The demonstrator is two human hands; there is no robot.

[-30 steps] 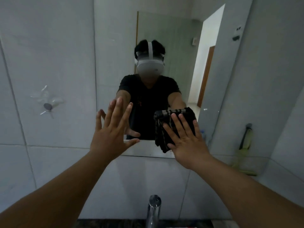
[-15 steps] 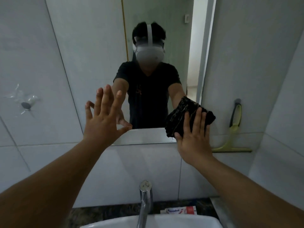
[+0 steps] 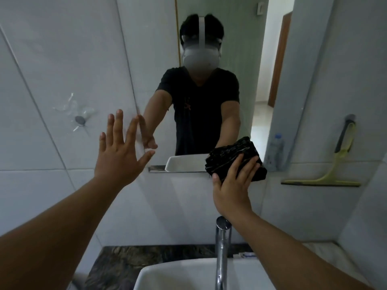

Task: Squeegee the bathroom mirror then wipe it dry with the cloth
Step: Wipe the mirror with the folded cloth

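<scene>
Wiping stage: right hand (image 3: 231,190) presses folded dark cloth (image 3: 234,156) flat on mirror (image 3: 209,49) bottom edge; left hand (image 3: 119,155) splayed, empty. Best overlap strokes.

The mirror (image 3: 209,49) hangs on the far wall, the squeegee (image 3: 335,164) to its right, the tap (image 3: 222,248) and basin (image 3: 188,275) near, below.

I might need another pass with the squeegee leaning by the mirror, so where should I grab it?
Grip the squeegee by its dark upper handle, coming from the front with the free left hand. It leans upright against the wall with the blade down on the ledge, so the handle is the exposed part.
</scene>
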